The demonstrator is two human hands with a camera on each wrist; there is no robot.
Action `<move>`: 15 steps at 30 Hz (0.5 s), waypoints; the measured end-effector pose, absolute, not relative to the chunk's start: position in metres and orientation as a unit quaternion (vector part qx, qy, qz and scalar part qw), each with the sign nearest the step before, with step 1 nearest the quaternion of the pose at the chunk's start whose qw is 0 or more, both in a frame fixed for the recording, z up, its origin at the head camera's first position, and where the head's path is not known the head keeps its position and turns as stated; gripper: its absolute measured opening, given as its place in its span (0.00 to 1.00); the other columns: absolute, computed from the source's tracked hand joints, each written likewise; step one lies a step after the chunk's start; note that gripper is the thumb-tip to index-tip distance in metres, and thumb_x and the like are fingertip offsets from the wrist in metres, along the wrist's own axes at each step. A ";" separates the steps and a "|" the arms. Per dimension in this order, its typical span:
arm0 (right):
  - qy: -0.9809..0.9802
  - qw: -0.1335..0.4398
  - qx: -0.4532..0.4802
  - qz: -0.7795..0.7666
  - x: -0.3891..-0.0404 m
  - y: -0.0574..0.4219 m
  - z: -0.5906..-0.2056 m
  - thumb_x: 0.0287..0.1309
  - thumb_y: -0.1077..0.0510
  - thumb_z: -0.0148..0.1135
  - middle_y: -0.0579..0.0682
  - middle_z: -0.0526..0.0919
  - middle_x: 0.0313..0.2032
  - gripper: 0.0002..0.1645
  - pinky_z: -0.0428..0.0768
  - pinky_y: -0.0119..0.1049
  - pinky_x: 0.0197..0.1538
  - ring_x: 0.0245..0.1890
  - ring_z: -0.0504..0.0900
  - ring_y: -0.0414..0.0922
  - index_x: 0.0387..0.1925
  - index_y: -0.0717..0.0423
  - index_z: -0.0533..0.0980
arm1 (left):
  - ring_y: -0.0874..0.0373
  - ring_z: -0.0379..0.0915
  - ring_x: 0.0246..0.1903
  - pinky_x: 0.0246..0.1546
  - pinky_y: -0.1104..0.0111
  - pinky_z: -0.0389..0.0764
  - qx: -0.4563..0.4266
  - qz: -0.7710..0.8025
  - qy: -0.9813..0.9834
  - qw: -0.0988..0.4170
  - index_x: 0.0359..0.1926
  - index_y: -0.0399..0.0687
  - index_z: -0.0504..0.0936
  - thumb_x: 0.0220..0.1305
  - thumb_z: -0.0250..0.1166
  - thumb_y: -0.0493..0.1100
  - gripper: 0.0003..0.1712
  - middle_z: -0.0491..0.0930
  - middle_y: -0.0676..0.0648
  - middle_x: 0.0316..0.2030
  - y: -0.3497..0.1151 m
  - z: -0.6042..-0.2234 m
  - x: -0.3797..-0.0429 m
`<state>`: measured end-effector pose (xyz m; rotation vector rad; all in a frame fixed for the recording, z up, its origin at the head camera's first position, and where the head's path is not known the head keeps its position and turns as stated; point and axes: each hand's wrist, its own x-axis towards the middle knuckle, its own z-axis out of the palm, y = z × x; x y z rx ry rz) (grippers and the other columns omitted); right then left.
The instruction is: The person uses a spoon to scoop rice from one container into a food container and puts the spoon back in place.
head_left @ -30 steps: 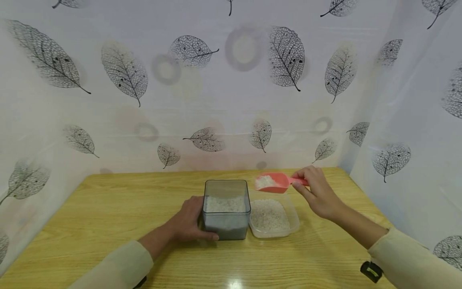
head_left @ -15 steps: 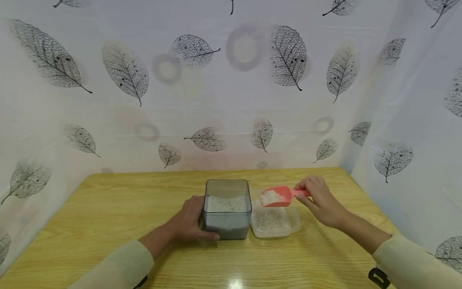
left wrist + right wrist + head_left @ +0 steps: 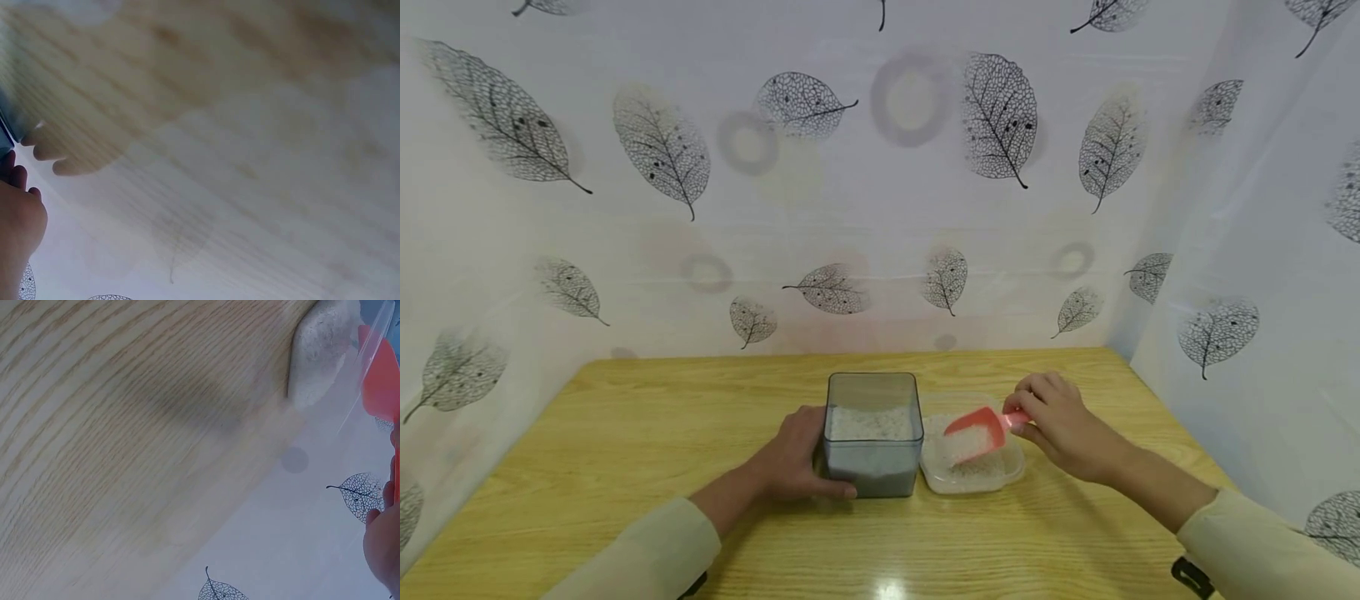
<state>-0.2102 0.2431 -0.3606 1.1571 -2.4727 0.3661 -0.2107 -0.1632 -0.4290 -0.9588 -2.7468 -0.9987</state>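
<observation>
My right hand (image 3: 1063, 429) grips the handle of a pink scoop (image 3: 992, 427). The scoop tilts low over a shallow clear plastic container (image 3: 1013, 477), and white grains that look like rice (image 3: 966, 448) spread from its mouth into the container. At the left, a tall square translucent grey container (image 3: 872, 475) stands upright, partly filled with similar white grains (image 3: 868, 423). My left hand (image 3: 790, 458) holds its left side, thumb along the front wall and fingers partly hidden behind it. In the right wrist view, only the edge of the hand (image 3: 382, 540) and the scoop (image 3: 381, 381) show.
Both containers stand side by side on a wooden table (image 3: 700, 417). A white curtain with a leaf print (image 3: 865, 192) hangs behind the table and along its sides.
My right hand has lowered the scoop toward the shallow container and tipped it, so the grains slide out of it. My left hand and the grey container have stayed in place.
</observation>
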 end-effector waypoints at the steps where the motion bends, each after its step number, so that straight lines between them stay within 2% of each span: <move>1: -0.880 0.195 0.416 0.126 -0.210 0.244 -0.360 0.59 0.61 0.66 0.43 0.71 0.43 0.10 0.58 0.42 0.44 0.43 0.62 0.40 0.42 0.50 0.76 | 0.64 0.67 0.54 0.61 0.53 0.67 -0.313 -0.325 -0.892 0.033 0.66 0.61 0.69 0.39 0.76 0.73 0.54 0.75 0.63 0.57 -0.163 -0.429 -0.211; 8: -0.865 0.221 0.435 0.112 -0.214 0.250 -0.354 0.67 0.51 0.59 0.43 0.71 0.42 0.08 0.57 0.41 0.44 0.43 0.62 0.41 0.43 0.48 0.76 | 0.64 0.67 0.54 0.61 0.53 0.66 -0.311 -0.323 -0.893 0.033 0.66 0.61 0.69 0.39 0.76 0.74 0.54 0.75 0.63 0.58 -0.163 -0.429 -0.210; 15: -0.847 0.252 0.455 0.109 -0.217 0.251 -0.350 0.73 0.41 0.44 0.45 0.71 0.42 0.21 0.56 0.42 0.44 0.43 0.63 0.43 0.43 0.49 0.76 | 0.62 0.66 0.54 0.62 0.52 0.65 -0.305 -0.319 -0.897 0.028 0.66 0.59 0.68 0.39 0.75 0.74 0.55 0.75 0.60 0.57 -0.163 -0.429 -0.209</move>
